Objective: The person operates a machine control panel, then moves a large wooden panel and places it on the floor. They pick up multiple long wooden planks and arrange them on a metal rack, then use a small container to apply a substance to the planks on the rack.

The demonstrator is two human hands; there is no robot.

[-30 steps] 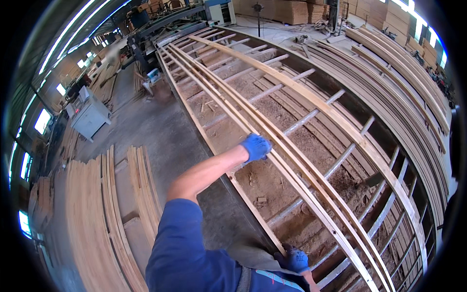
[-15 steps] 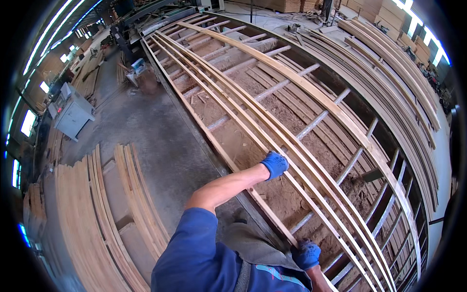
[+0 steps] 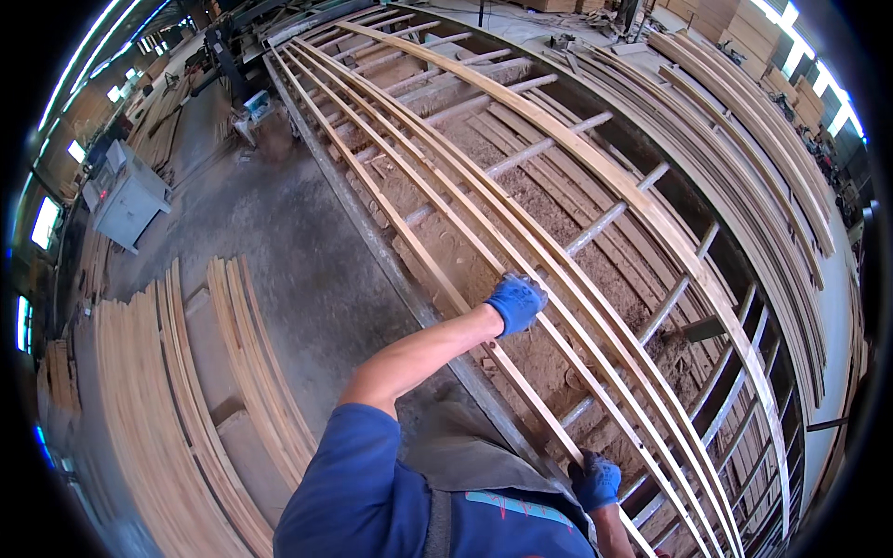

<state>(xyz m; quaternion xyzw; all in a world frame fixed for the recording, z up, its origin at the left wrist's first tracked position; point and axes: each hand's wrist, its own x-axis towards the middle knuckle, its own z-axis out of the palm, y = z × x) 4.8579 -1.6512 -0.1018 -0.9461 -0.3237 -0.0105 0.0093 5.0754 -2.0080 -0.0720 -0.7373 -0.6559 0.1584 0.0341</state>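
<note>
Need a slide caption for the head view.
Gloved left hand and right hand on a long wooden strip across a slatted rack.

Stacked wooden planks (image 3: 158, 409) lie on the concrete floor (image 3: 279, 242) near a grey machine (image 3: 126, 195).

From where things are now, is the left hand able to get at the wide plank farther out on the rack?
Probably not: the left hand rests on a thin strip, while the wide plank lies past several more strips.

Narrow gaps between wood strips (image 3: 437, 219); crossbars (image 3: 609, 216) block below.
</note>
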